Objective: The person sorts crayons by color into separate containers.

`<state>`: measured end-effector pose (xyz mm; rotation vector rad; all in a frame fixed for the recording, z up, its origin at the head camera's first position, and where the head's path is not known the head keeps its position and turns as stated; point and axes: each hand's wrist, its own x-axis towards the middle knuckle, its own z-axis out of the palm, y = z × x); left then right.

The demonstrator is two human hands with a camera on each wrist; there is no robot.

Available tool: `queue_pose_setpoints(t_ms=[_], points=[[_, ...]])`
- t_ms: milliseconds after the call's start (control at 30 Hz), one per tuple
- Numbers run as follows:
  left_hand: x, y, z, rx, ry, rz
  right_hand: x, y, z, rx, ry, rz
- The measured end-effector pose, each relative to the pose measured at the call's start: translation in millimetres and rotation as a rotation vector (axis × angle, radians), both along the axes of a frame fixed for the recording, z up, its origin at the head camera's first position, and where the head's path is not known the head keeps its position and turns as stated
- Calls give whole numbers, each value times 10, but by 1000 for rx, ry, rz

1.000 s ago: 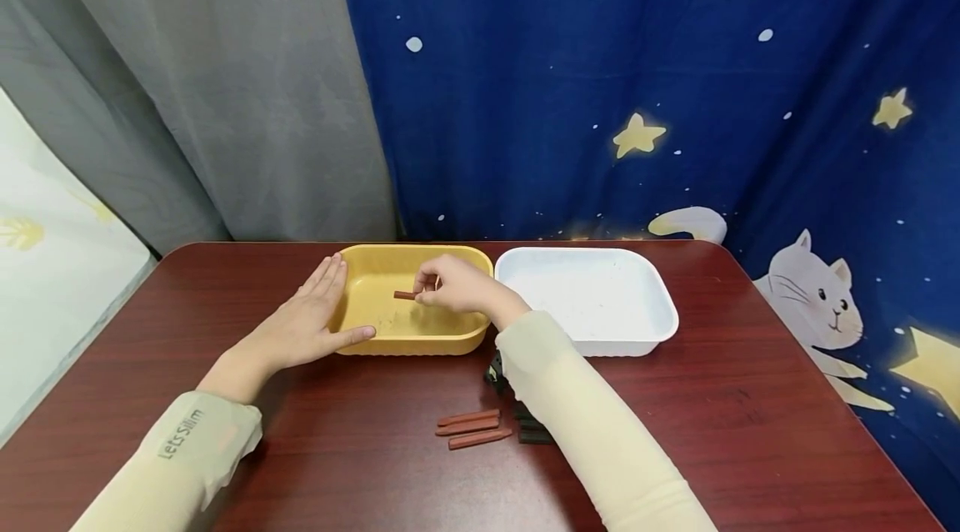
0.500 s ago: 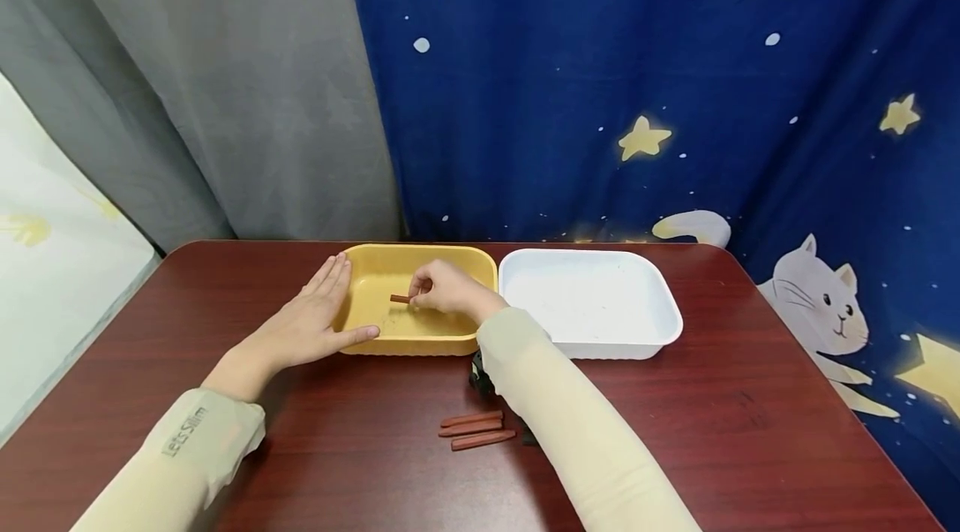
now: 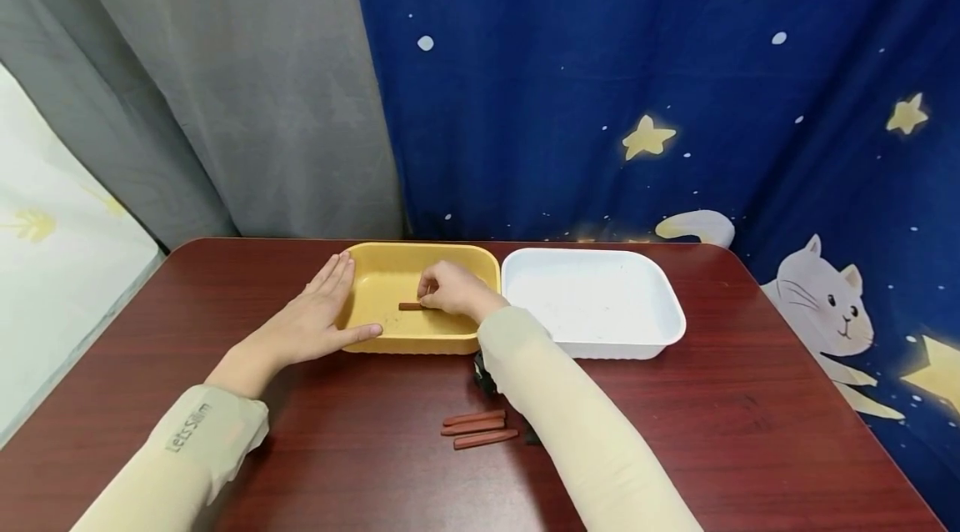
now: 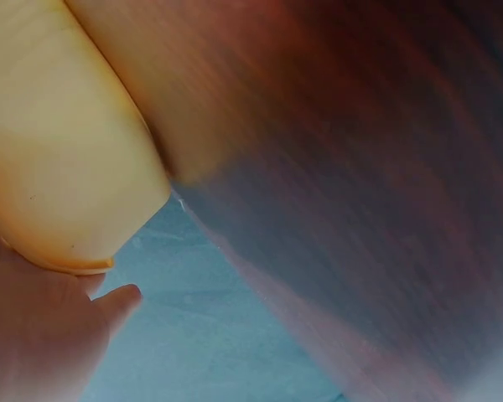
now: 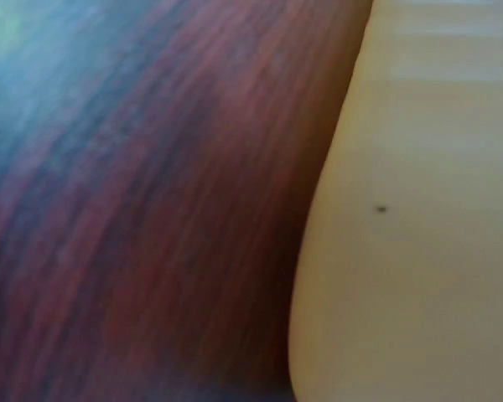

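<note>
In the head view my right hand [image 3: 457,288] reaches into the yellow tray [image 3: 416,344] and pinches a short reddish-brown crayon-like stick [image 3: 409,307] low over its floor. The stick's right end is hidden by the fingers. My left hand [image 3: 311,323] lies along the tray's left end, fingers straight on the rim and thumb stretched over the front edge. The left wrist view shows this left hand [image 4: 46,327] against the tray's outer side [image 4: 67,142]. Only the tray wall [image 5: 402,251] and tabletop fill the right wrist view.
A white tray [image 3: 592,348] stands right beside the yellow one. Several similar brown sticks [image 3: 480,425] lie on the dark red table [image 3: 360,449] in front. A black object [image 3: 483,375] and dark sticks are partly hidden under the right forearm. Curtains [image 3: 540,98] hang behind.
The right hand has lowered the brown stick toward the tray floor after shifting slightly left. The left hand stays on the tray. The head view has drifted a little.
</note>
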<state>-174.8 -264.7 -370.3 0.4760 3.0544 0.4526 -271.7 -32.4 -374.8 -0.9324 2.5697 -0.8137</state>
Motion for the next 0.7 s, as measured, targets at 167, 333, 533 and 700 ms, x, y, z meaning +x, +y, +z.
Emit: queue_pose_setpoints(t_ms=[167,333,533,700], points=[[-4,-2,-6,8,1,5,14,33,63,-47,39,22],[6,11,9,10,-7,9,54,177,170,-75,72,27],[28,8,17,12,-9,13,124,394,281,-92,133,28],[31,0,5,24,-14,8,216,565,353,-177,137,13]])
